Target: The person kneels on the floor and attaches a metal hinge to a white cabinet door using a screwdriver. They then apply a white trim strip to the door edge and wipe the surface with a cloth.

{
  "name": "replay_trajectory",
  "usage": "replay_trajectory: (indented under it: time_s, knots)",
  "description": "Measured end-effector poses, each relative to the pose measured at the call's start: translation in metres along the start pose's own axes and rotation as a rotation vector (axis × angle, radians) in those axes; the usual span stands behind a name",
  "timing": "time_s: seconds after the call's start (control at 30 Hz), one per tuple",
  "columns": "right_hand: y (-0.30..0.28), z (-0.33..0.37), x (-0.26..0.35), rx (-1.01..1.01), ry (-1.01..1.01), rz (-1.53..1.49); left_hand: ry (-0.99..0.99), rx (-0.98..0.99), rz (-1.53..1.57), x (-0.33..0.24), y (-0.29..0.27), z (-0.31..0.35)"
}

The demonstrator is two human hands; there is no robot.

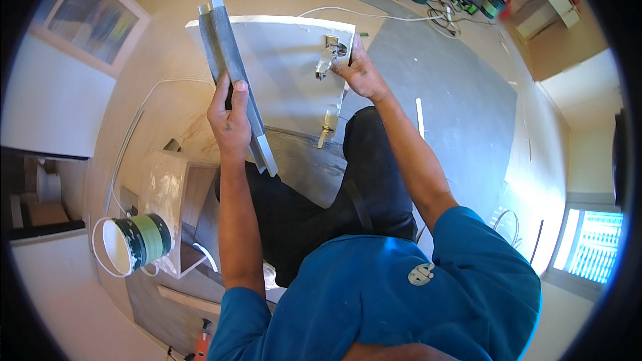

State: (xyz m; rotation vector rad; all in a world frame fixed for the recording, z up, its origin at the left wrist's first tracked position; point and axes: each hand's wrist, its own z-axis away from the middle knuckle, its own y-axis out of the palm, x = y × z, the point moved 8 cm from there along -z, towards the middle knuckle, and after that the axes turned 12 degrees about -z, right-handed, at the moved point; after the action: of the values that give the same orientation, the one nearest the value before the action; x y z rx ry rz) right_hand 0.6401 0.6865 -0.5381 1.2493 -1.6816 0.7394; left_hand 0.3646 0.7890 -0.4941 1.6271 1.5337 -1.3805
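- The left hand [231, 124] wraps around a long, grey, grooved, metal-looking bar with pale ends [224, 47], thumb on its near face.
- That bar slants across the left part of a white, flat, four-sided panel [281, 60]; whether they touch, I cannot tell.
- The right hand [363, 77] grips the panel's right edge, thumb side beside a silvery metal upper hinge [326, 60].
- A second silvery metal lower hinge [326, 129] sits further down that edge.
- The panel stands tilted before the person's dark-trousered knees [368, 147].
- A dark green, round bucket with a pale green band [150, 239] is at left.
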Motion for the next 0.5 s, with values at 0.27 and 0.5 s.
replay_trajectory:
  time_s: [0.27,0.5]
  knots:
    - [-0.027,0.026,-0.021,-0.132,0.137,-0.184,0.373,0.059,-0.135,-0.008,0.055,-0.009]
    - [-0.029,0.023,-0.002,-0.068,0.049,-0.312,0.496,0.146,-0.176,-0.044,0.083,-0.021]
